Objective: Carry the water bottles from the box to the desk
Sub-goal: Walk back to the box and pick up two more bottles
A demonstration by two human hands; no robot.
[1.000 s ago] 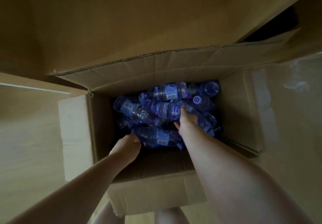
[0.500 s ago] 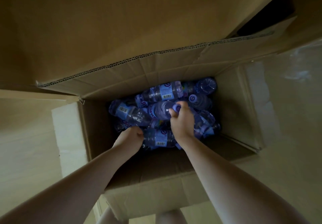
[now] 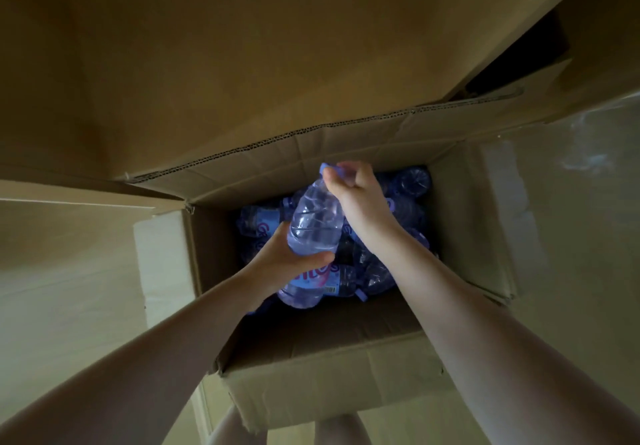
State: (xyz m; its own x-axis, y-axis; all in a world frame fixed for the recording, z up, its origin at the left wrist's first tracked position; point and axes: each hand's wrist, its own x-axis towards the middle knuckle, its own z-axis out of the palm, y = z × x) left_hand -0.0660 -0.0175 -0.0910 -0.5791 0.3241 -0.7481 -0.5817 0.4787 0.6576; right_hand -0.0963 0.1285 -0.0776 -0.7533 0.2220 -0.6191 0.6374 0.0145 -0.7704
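An open cardboard box (image 3: 329,375) stands on the floor below me, with several blue-tinted water bottles (image 3: 410,181) lying jumbled inside. One clear water bottle (image 3: 313,223) is raised upright above the pile, its purple cap on top. My right hand (image 3: 360,199) pinches its cap and neck. My left hand (image 3: 277,261) wraps around its lower body. A labelled bottle (image 3: 313,276) shows just under my left hand; whether that hand also holds it is unclear. No desk is recognisable in this view.
The box's far flap (image 3: 346,147) and right flap (image 3: 485,219) stand open. A large brown surface (image 3: 242,46) fills the view above the box. Pale floor (image 3: 69,271) lies to the left, and a shiny surface (image 3: 588,202) to the right. My legs (image 3: 343,430) are at the box's near wall.
My right hand has lifted a bottle by its cap out of the pile. My left hand has come up from the lower bottles and closed around that bottle's body.
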